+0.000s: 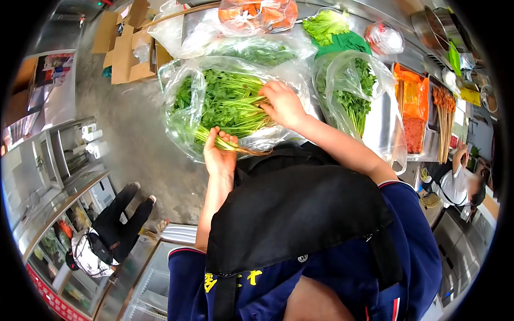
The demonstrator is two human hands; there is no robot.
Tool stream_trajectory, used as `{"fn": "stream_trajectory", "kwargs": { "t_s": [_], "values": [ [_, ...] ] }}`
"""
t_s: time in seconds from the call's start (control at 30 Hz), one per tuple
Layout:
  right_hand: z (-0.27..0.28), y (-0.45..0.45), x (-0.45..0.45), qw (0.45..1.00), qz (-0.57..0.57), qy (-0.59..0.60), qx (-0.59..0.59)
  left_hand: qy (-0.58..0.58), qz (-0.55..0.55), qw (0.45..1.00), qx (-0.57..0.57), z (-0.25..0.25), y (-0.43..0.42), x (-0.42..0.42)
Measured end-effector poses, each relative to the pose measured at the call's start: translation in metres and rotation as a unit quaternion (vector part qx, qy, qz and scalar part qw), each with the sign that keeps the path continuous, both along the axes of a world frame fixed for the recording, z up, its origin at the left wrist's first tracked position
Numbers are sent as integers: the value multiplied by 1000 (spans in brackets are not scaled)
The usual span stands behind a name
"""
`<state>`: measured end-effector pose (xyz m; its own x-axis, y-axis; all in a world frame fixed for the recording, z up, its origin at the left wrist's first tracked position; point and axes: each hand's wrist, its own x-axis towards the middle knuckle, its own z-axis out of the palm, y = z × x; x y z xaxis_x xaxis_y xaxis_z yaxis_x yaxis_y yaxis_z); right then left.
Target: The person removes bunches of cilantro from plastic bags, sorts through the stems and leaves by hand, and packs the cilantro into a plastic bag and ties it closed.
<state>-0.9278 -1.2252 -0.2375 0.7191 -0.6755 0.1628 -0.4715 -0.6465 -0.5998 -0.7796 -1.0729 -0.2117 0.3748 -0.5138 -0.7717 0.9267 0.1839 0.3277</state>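
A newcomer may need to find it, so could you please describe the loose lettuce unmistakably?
Start from the large open clear bag of stemmed greens mid-picture. Up and to its right is a green sheet, with the lettuce against its upper edge. It is frilly, pale and unbagged, unlike the darker bagged greens just below.

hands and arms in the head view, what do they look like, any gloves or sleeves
Both the left hand and the right hand are bare, with no gloves, and no watch or bracelet shows. The forearms are bare too. The short sleeves are navy blue, edged at the cuffs with thin red and white trim.
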Motion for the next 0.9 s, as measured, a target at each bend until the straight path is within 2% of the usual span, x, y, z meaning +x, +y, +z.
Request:
{"fn": "stream_trajectory", "kwargs": {
  "t_s": [0.07,0.13,0.17,0.27,0.3,0.33,0.37,0.4,0.43,0.47,0.5,0.53,0.57,0.6,0.67,0.77,0.87,0.9],
  "values": [
    [3,9,8,998,27,44,40,-6,-8,1000,-17,6,0,-1],
    [-17,17,13,992,34,102,61,6,-12,998,-55,13,-4,1],
    [-37,17,15,994,34,102,8,-2,-10,998,-66,19,-5,2],
    [-14,10,18,980,39,131,143,-7,6,997,-80,31,-9,4],
    [-8,5,20,953,27,114,279,-11,-2,997,-81,32,-8,6],
    [5,2,14,866,23,43,498,1,-7,997,-73,28,-6,5],
    [22,-5,6,727,19,-32,685,11,-11,998,-67,22,-4,5],
    [35,-10,2,547,14,-107,830,19,-15,998,-63,19,-5,5],
    [41,-10,-1,613,-9,-63,787,20,-34,998,-49,17,-5,3],
    [25,-5,-3,746,21,-19,665,26,-33,998,-43,15,-5,0],
    [-6,2,-5,853,48,27,520,34,-34,998,-37,14,-5,-4],
    [-14,4,-3,929,75,75,354,39,-34,998,-32,12,-7,-6],
    [-19,5,-3,918,93,100,372,35,-36,998,-24,12,-8,-7],
    [-15,10,1,931,75,103,341,24,-37,999,-26,13,-9,-5],
    [-6,11,2,991,31,93,94,10,-41,999,-23,14,-10,-5],
    [-17,-17,17,992,-44,42,113,10,-48,998,-35,10,-23,-9],
    [-29,-37,32,958,-105,185,190,24,-76,994,-75,-1,-40,-6],
    [-48,-38,32,981,-130,116,84,20,-85,993,-81,-6,-49,-6]
  ]
}}
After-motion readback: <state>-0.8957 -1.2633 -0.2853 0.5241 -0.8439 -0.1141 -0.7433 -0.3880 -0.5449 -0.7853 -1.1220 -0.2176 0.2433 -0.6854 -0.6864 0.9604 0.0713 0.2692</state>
